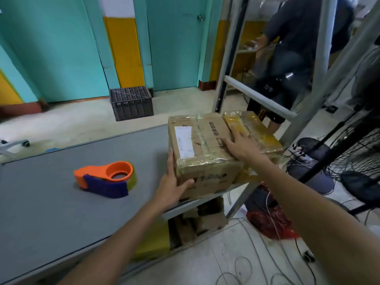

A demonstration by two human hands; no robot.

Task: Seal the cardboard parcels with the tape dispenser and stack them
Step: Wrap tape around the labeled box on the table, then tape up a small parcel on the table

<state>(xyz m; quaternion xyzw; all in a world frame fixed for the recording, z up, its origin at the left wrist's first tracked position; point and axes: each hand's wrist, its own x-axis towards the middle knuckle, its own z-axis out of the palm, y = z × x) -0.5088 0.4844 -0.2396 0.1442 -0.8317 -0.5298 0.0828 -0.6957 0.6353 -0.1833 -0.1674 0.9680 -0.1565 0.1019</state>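
Observation:
A taped brown cardboard parcel [197, 145] with a white label sits at the right end of the grey table [51, 192]. My left hand [172, 182] grips its near left corner, thumb on the front face. My right hand [240, 146] rests flat on the parcel's top right, fingers straight. Against the parcel's right side, under my right hand, lies a lower yellow-taped parcel [257, 130]. An orange and purple tape dispenser [107, 177] lies on the table to the left, apart from both hands.
A metal frame [259, 97] rises just behind the parcels, with a person standing beyond it. A dark plastic crate [131, 103] stands on the floor near the teal doors. Boxes sit under the table; cables, a red bag [267, 223] and fans crowd the right.

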